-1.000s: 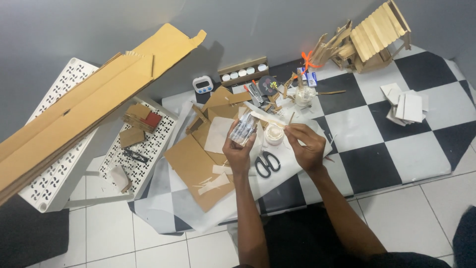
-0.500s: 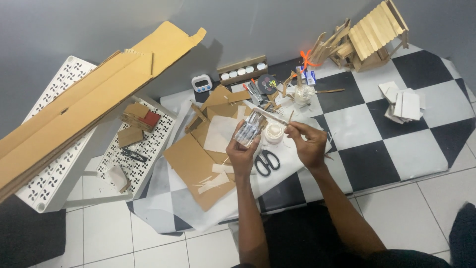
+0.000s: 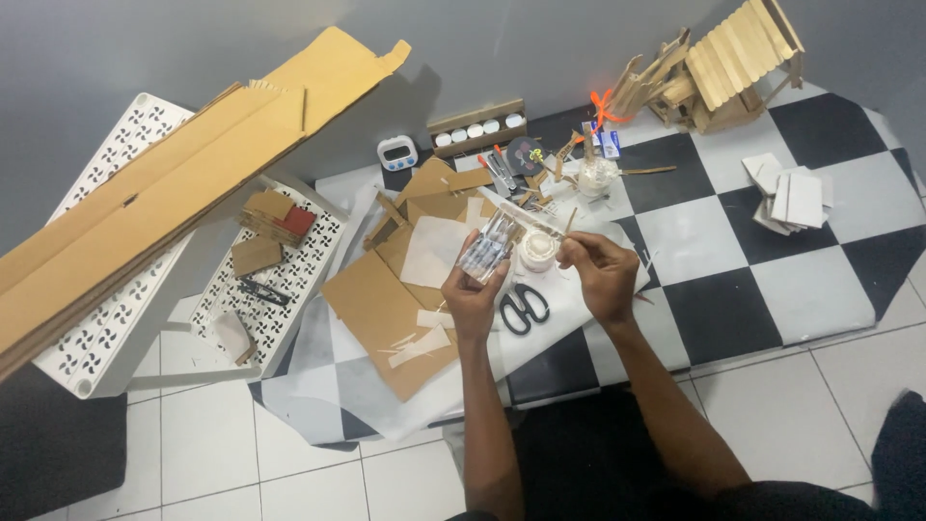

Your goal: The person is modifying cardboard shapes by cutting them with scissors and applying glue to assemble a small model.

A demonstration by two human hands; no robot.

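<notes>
Clear plastic packet (image 3: pixel 487 249) is gripped in the closed left hand (image 3: pixel 470 294), long axis tilted up-right, above the black scissors (image 3: pixel 522 307). Right hand (image 3: pixel 600 270), right of the packet, pinches a thin white strip (image 3: pixel 526 217) reaching toward the packet's upper end.

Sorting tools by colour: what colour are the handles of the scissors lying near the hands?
Black handles on the scissors, lying between the left hand and right hand; the head view shows it.
</notes>
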